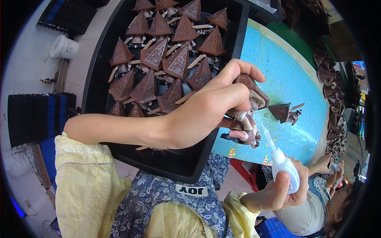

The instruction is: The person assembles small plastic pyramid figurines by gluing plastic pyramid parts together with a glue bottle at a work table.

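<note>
My left hand (pixel 214 97) reaches across from the left and is closed around a small painted figurine (pixel 248 129) with a brown pointed hat. The figurine is tilted, and my fingers hide part of its body. In my right hand (pixel 283 190), lower right, is a white squeeze bottle (pixel 286 170) with a long thin clear nozzle. The nozzle points up toward the figurine, its tip close beside it; I cannot tell whether they touch. A second hatted figurine (pixel 279 113) lies on the blue tabletop (pixel 285 63), just right of my left hand.
Under my left arm, a black tray (pixel 190 172) holds several figurines with brown pointed hats (pixel 154 53). Piles of brown parts (pixel 331 95) line the table's far right edge. A co-worker (pixel 307 212) sits at the lower right, hands near the table edge. A white bucket (pixel 64 47) stands at left.
</note>
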The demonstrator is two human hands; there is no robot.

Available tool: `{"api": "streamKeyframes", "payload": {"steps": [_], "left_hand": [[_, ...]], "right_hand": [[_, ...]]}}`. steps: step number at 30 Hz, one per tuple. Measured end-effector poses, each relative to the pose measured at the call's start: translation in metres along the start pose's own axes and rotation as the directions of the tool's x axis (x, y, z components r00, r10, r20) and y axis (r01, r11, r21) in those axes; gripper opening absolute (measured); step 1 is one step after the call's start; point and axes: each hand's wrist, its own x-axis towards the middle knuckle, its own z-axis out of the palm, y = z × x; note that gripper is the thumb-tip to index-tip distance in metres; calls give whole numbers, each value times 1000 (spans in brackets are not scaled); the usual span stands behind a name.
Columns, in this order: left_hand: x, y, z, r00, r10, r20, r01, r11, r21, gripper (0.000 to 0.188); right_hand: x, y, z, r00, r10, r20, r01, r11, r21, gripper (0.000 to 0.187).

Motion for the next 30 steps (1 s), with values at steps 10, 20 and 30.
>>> {"api": "streamKeyframes", "payload": {"steps": [10,20,30], "left_hand": [[0,-1,-2,1000,5,2,-5,1000,-13,36],[5,-2,1,993,-22,-119,15,998,-62,45],[12,-1,-7,974,-120,-194,96,987,-130,35]], "right_hand": [[2,-4,0,999,45,12,-45,999,8,40],[5,2,-4,999,0,39,0,1000,-8,40],[23,65,14,911,413,-6,-285,639,715,42]]}}
